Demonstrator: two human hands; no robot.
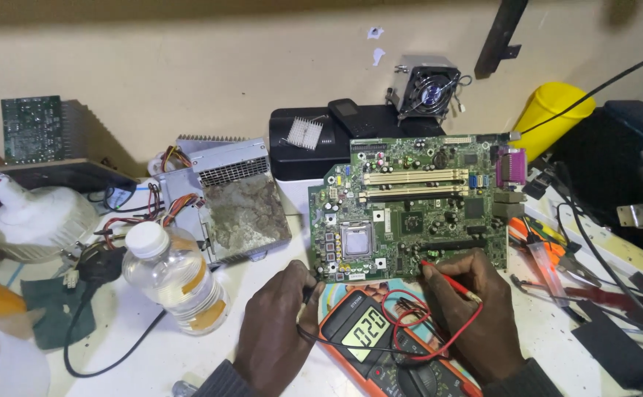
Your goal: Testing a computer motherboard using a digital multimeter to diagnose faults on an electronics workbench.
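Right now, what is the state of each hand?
Left hand: closed on the black probe.
Right hand: closed on the red probe.

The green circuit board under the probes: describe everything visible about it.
The green circuit board lies flat on the white bench, against a black case behind. It carries a square metal processor socket, two long cream slots, a purple port and many small parts. The right hand touches a red probe to its near edge; the left hand rests at its front-left corner.

White bench (189, 353) under motherboard (409, 213), multimeter (380, 345), bottle (178, 279), power supply (233, 198).
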